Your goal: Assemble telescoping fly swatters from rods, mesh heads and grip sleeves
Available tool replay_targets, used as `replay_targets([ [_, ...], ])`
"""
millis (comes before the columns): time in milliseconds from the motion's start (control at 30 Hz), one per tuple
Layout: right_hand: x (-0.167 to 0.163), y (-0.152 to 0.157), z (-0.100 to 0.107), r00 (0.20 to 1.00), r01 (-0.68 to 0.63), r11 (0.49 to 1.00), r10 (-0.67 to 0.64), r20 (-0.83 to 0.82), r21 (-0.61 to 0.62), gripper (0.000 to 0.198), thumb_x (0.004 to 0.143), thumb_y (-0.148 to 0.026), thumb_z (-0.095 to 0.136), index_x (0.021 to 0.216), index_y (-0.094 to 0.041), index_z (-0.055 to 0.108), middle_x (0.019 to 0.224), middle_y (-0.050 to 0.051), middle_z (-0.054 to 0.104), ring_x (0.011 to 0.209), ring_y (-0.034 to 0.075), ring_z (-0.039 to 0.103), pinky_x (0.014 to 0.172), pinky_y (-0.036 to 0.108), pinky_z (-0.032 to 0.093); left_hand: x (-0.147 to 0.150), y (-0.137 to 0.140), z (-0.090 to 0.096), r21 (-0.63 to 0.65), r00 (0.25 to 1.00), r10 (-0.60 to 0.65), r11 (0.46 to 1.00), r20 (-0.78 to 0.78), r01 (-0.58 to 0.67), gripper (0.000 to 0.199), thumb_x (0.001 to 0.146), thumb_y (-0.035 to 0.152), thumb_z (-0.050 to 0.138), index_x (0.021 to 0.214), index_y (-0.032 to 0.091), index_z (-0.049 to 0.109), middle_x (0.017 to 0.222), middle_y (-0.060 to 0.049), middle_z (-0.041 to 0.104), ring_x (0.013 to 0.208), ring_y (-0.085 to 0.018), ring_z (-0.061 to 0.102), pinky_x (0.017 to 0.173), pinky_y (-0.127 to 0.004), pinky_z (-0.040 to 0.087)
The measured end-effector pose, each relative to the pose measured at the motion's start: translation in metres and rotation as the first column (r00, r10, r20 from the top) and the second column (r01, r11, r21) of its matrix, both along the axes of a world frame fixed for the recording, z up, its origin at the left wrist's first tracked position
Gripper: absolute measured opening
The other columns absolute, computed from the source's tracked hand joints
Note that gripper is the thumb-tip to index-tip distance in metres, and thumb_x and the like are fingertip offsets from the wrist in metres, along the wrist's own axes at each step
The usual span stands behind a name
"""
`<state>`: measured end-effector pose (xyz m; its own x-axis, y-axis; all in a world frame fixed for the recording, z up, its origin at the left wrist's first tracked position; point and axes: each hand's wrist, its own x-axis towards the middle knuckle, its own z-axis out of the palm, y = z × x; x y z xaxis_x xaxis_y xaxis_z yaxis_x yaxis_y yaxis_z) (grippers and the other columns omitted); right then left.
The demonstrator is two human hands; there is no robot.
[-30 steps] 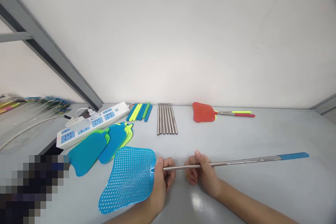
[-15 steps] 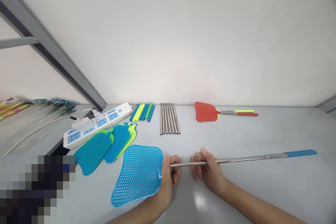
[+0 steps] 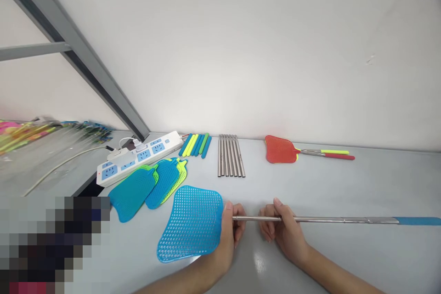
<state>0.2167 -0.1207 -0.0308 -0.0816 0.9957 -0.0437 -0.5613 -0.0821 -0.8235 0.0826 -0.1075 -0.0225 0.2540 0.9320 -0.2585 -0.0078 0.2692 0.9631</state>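
A blue fly swatter with a perforated head and a long extended metal rod lies across both hands, above the table. My left hand is closed around the neck, where head and rod meet; the thumb covers the joint. Farther right along the rod, my right hand grips it with fingers curled underneath and the thumb on top. The rod's blue handle reaches the right edge of the view. Beyond the hands lie several bare metal rods side by side.
Stacked blue and green swatter heads lie at the left, beside a white power strip with plugs. Several coloured handle grips rest near the wall. A red swatter lies at the back right. Plastic-bagged goods are at the far left.
The whole scene has shifted slightly right in view. The swatter's handle end sits a little lower, so the rod is closer to level. Both hands keep their hold.
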Motion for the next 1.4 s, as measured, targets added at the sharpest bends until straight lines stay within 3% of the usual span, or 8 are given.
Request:
replay_targets([
  [567, 0.0, -0.001, -0.001, 1.0, -0.005, 1.0, 0.005, -0.002, -0.011, 0.051, 0.085, -0.033, 0.027, 0.04, -0.018, 0.043, 0.036, -0.002, 0.034, 0.037, 0.011, 0.037, 0.042, 0.027, 0.025, 0.001, -0.001, -0.002, -0.043, 0.999, 0.048, 0.998, 0.02, -0.047, 0.05, 0.082, 0.048, 0.019, 0.047, 0.017, 0.035, 0.037, 0.005, 0.028, 0.035, -0.006, 0.024, 0.037, -0.022, 0.017],
  [933, 0.002, -0.002, 0.001, 0.997, -0.065, 0.998, 0.065, -0.029, -0.002, 0.049, 0.084, -0.037, 0.026, 0.04, -0.018, 0.039, 0.036, -0.003, 0.031, 0.035, 0.011, 0.035, 0.04, 0.026, 0.025, -0.004, -0.001, -0.001, -0.038, 0.993, -0.086, 0.995, 0.078, 0.089, 0.052, 0.082, 0.049, 0.017, 0.048, 0.017, 0.039, 0.035, 0.005, 0.028, 0.032, -0.006, 0.022, 0.034, -0.021, 0.016],
  [1233, 0.0, -0.005, 0.0, 0.976, -0.152, 0.988, 0.148, 0.158, 0.013, 0.056, 0.084, -0.044, 0.018, 0.04, -0.019, 0.04, 0.037, 0.0, 0.039, 0.04, 0.012, 0.04, 0.049, 0.027, 0.032, 0.003, -0.01, 0.011, -0.137, 0.995, -0.102, 0.985, 0.001, 0.101, 0.057, 0.076, 0.057, 0.02, 0.042, 0.017, 0.041, 0.034, 0.003, 0.029, 0.033, -0.007, 0.026, 0.035, -0.022, 0.016],
  [1400, 0.001, -0.005, 0.004, 0.939, -0.184, 0.983, 0.173, 0.297, 0.012, 0.054, 0.084, -0.045, 0.016, 0.046, -0.018, 0.043, 0.041, 0.0, 0.042, 0.043, 0.012, 0.041, 0.05, 0.026, 0.032, 0.003, 0.003, 0.008, -0.171, 0.979, -0.123, 0.974, 0.161, 0.151, 0.052, 0.08, 0.046, 0.019, 0.043, 0.017, 0.042, 0.03, 0.004, 0.03, 0.029, -0.007, 0.023, 0.033, -0.022, 0.015],
])
